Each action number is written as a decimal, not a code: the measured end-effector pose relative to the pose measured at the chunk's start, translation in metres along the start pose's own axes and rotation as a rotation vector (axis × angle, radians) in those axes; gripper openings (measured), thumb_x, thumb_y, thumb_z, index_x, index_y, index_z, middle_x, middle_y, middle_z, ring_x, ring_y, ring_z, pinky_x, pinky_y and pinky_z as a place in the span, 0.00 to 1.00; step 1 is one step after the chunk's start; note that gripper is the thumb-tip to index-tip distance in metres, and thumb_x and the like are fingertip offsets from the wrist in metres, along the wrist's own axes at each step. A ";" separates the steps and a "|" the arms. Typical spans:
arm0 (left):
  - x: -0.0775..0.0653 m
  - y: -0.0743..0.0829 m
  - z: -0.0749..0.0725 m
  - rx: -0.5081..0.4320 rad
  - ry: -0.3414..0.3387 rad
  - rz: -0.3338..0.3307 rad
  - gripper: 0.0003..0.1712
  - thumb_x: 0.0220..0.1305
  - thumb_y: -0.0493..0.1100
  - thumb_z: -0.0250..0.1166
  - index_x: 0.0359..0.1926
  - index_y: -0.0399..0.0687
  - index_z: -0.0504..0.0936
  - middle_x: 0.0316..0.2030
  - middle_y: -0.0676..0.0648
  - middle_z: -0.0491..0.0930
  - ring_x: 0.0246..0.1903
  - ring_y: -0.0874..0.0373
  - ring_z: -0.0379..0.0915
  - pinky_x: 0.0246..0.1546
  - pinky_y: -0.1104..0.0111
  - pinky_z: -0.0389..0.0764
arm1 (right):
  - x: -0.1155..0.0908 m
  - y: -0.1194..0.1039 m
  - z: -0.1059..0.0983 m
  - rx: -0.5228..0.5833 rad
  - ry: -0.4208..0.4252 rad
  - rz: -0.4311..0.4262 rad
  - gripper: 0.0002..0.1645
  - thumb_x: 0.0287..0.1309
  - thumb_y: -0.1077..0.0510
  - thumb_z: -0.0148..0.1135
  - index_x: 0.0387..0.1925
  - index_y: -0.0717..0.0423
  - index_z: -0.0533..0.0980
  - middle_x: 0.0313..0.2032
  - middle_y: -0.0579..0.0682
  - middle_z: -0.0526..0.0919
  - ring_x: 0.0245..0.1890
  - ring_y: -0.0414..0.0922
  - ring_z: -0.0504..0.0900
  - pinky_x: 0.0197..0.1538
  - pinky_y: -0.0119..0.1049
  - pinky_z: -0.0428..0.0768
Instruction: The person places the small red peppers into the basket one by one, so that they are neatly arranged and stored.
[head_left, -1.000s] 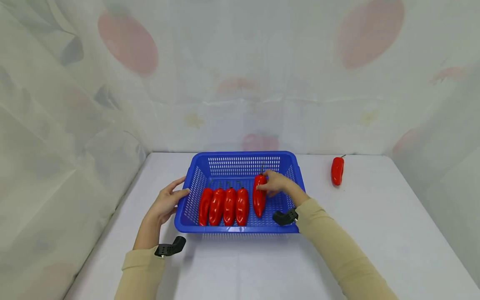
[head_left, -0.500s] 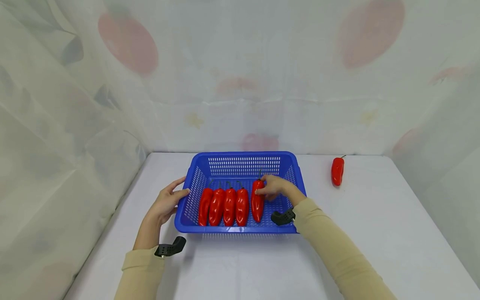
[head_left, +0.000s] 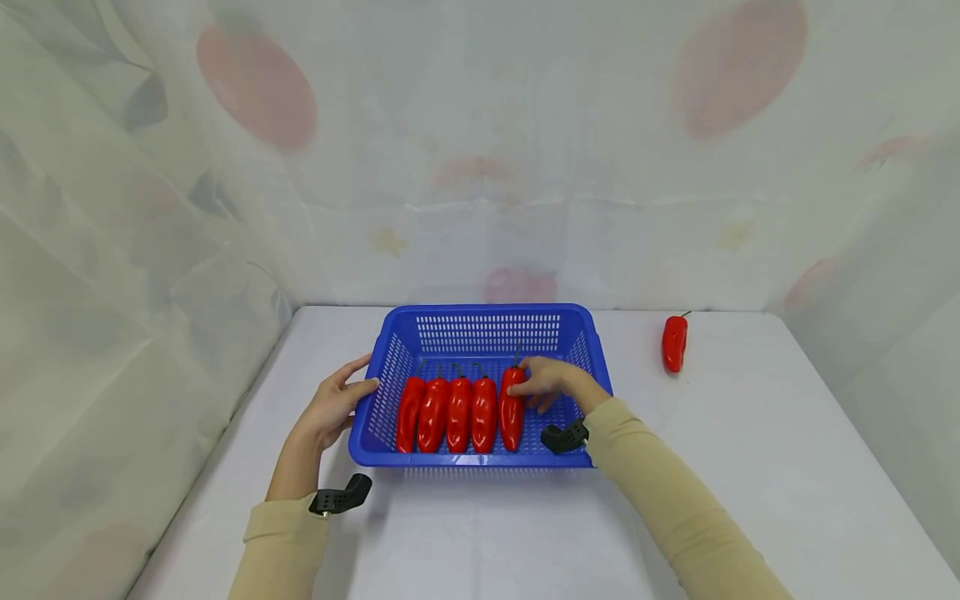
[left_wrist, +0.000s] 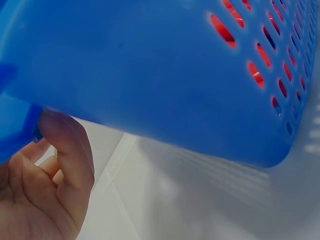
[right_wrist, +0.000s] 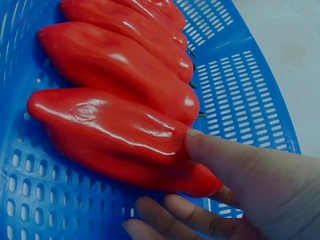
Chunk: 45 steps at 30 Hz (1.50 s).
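A blue plastic basket (head_left: pixel 480 459) stands on the table, and several red peppers (head_left: pixel 459 414) lie side by side in its left half, stems toward the back. My left hand (head_left: pixel 330 407) grips the basket's left rim, thumb on top; the left wrist view shows its fingers (left_wrist: pixel 72 160) bent at the rim. Inside the basket, my right hand (head_left: pixel 549 382) pinches the rightmost red pepper (head_left: pixel 512 417) near its stem end. In the right wrist view the thumb (right_wrist: pixel 210 145) presses on that pepper (right_wrist: pixel 110 130), while other fingers hang loosely below it, partly hidden.
Another red pepper (head_left: pixel 674 343) lies on the white table (head_left: pixel 720 433), to the right of the basket near the back. A pale patterned curtain (head_left: pixel 480 167) rises behind the table and along both sides.
My right hand has moved the pepper left and toward the front of the basket, so it sits closer to the row. The left hand has stayed at the rim.
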<state>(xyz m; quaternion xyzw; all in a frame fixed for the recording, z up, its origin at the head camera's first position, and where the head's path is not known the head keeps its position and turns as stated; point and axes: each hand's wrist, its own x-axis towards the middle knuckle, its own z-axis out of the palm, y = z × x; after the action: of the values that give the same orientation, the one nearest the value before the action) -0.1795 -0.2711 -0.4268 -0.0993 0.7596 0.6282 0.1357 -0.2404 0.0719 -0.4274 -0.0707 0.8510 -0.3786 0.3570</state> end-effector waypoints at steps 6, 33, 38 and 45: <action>-0.001 0.000 0.000 -0.002 -0.005 -0.002 0.35 0.64 0.48 0.58 0.70 0.61 0.54 0.56 0.33 0.70 0.40 0.52 0.80 0.39 0.55 0.81 | 0.002 0.001 0.001 -0.007 -0.027 0.014 0.41 0.57 0.51 0.61 0.66 0.60 0.55 0.50 0.61 0.73 0.36 0.50 0.82 0.33 0.41 0.83; 0.000 0.000 0.001 -0.008 0.006 -0.001 0.35 0.64 0.48 0.58 0.69 0.61 0.55 0.54 0.34 0.72 0.38 0.52 0.80 0.38 0.55 0.81 | 0.002 0.004 0.003 -0.014 -0.069 0.023 0.27 0.58 0.52 0.60 0.55 0.59 0.65 0.38 0.56 0.76 0.34 0.50 0.81 0.30 0.40 0.83; -0.001 0.001 0.001 -0.003 0.004 -0.002 0.35 0.64 0.48 0.57 0.70 0.60 0.54 0.55 0.33 0.71 0.38 0.52 0.80 0.38 0.54 0.81 | -0.001 0.003 -0.001 -0.007 -0.034 0.017 0.27 0.60 0.52 0.57 0.57 0.60 0.64 0.41 0.59 0.77 0.36 0.52 0.82 0.32 0.42 0.83; 0.000 0.001 0.000 -0.005 0.005 -0.001 0.35 0.64 0.48 0.58 0.69 0.60 0.55 0.54 0.33 0.72 0.37 0.52 0.80 0.38 0.55 0.81 | -0.010 -0.001 -0.010 -0.024 0.061 -0.025 0.27 0.60 0.53 0.57 0.58 0.60 0.64 0.42 0.60 0.76 0.37 0.53 0.82 0.34 0.44 0.83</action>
<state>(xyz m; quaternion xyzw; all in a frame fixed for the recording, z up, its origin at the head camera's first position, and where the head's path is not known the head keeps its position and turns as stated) -0.1796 -0.2705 -0.4262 -0.1016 0.7583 0.6299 0.1337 -0.2400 0.0807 -0.4166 -0.0739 0.8651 -0.3747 0.3253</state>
